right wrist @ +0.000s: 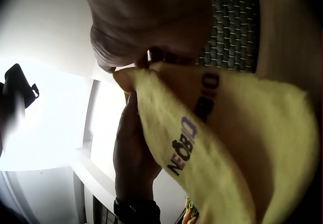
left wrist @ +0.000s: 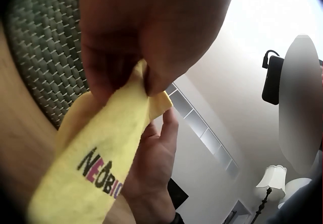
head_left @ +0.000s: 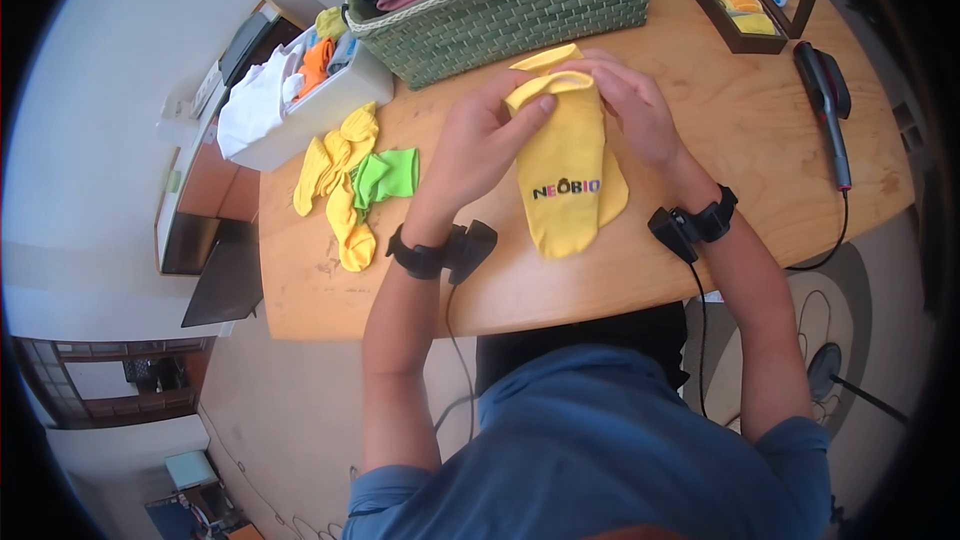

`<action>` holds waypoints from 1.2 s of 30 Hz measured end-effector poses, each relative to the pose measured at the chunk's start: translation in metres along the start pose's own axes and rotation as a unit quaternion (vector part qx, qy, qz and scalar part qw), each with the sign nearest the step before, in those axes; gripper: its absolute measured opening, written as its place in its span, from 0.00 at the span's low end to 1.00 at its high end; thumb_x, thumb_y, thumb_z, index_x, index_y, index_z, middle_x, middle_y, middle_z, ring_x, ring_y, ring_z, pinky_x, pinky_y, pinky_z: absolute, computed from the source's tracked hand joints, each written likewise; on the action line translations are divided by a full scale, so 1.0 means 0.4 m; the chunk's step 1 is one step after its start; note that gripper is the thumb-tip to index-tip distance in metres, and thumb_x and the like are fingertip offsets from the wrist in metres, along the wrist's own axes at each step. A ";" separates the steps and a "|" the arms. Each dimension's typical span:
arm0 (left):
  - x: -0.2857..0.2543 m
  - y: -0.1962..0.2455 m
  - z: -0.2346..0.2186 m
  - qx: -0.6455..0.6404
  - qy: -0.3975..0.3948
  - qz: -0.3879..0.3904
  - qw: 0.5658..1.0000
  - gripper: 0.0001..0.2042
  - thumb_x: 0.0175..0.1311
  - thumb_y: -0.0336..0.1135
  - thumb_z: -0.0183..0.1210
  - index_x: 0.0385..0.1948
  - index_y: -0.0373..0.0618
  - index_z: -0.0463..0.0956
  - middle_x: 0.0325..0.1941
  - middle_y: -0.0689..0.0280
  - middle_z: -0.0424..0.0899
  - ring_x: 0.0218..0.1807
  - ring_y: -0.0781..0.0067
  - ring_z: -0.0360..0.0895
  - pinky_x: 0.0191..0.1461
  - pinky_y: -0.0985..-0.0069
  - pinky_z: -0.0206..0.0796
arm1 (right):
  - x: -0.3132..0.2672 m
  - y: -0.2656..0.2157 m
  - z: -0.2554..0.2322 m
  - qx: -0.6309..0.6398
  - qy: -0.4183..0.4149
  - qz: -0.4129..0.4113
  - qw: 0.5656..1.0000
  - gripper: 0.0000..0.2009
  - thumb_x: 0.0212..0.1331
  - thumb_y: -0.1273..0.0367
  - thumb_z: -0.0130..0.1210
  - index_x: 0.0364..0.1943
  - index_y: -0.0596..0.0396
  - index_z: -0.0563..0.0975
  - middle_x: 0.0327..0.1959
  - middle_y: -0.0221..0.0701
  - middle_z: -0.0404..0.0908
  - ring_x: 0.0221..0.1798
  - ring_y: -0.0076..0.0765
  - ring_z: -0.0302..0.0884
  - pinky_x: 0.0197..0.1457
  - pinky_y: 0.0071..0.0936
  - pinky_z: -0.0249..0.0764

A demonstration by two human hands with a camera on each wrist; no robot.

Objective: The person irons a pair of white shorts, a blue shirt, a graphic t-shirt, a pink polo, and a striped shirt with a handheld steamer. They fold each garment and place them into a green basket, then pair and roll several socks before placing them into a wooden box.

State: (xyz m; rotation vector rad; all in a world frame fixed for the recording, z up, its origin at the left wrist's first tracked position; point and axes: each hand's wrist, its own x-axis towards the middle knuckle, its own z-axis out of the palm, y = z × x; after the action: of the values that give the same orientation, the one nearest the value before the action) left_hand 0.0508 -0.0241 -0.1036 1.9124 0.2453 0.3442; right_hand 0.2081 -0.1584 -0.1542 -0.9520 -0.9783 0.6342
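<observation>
Two yellow socks (head_left: 558, 165) printed NEOBIO hang one behind the other in front of me, cuffs up and toes down. My left hand (head_left: 482, 140) pinches the front sock's cuff, its thumb on the outer face. On the other side of the cuffs, my right hand (head_left: 637, 110) grips the top edge, where a fold of yellow fabric stands up behind. Lettering shows on both socks (right wrist: 176, 133) in the right wrist view. Seen from the left wrist, the left fingers (left wrist: 156, 72) close on the cuff, with the right hand (left wrist: 154, 168) behind it.
More yellow socks (head_left: 338, 160) and a green pair (head_left: 388, 176) lie on the table's left. Behind stand a green woven basket (head_left: 510, 25) of clothes and a white bin (head_left: 300, 105) of clothes. At right are a partitioned box (head_left: 745, 40) and a corded black styling tool (head_left: 825, 105).
</observation>
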 end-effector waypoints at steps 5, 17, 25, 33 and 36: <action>0.005 -0.012 0.036 -0.036 0.057 0.016 0.998 0.14 0.73 0.36 0.57 0.52 0.37 0.77 0.41 0.71 0.82 0.42 0.86 0.76 0.45 0.83 0.69 | -0.010 0.004 0.020 -0.030 -0.006 -0.047 0.998 0.13 0.69 0.69 0.55 0.51 0.64 0.78 0.45 0.27 0.75 0.50 0.18 0.72 0.52 0.18 0.71; -0.005 -0.089 0.051 -0.111 0.154 0.162 0.968 0.09 0.69 0.29 0.59 0.47 0.38 0.75 0.45 0.70 0.79 0.45 0.81 0.75 0.47 0.81 0.68 | -0.023 0.018 0.033 0.004 0.028 -0.018 0.999 0.10 0.68 0.74 0.56 0.50 0.57 0.73 0.49 0.28 0.78 0.53 0.20 0.76 0.57 0.21 0.74; -0.042 -0.096 0.049 -0.113 0.175 0.152 0.966 0.12 0.64 0.29 0.63 0.47 0.35 0.78 0.51 0.61 0.78 0.54 0.72 0.75 0.57 0.75 0.67 | -0.040 0.003 0.054 0.040 0.007 -0.024 0.999 0.11 0.68 0.74 0.57 0.51 0.58 0.73 0.48 0.29 0.79 0.53 0.20 0.76 0.58 0.21 0.74; -0.031 -0.107 0.045 0.000 0.104 0.259 0.960 0.22 0.56 0.35 0.69 0.53 0.42 0.78 0.58 0.58 0.76 0.60 0.59 0.74 0.65 0.64 0.63 | -0.045 0.001 0.048 0.107 0.032 -0.073 0.991 0.12 0.67 0.73 0.58 0.51 0.57 0.73 0.48 0.29 0.80 0.52 0.21 0.78 0.56 0.21 0.75; -0.028 -0.110 0.054 -0.001 0.095 0.259 0.961 0.26 0.57 0.35 0.69 0.58 0.43 0.74 0.60 0.58 0.75 0.62 0.59 0.72 0.67 0.63 0.62 | -0.038 -0.014 0.049 0.142 0.061 -0.071 0.985 0.12 0.67 0.74 0.57 0.51 0.57 0.73 0.48 0.30 0.81 0.51 0.21 0.78 0.55 0.21 0.76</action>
State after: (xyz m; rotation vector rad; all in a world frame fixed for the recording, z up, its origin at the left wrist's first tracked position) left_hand 0.0479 -0.0310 -0.1534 1.9245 -0.1396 0.8785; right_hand 0.1839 -0.1657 -0.1510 -0.6551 -0.8126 0.5698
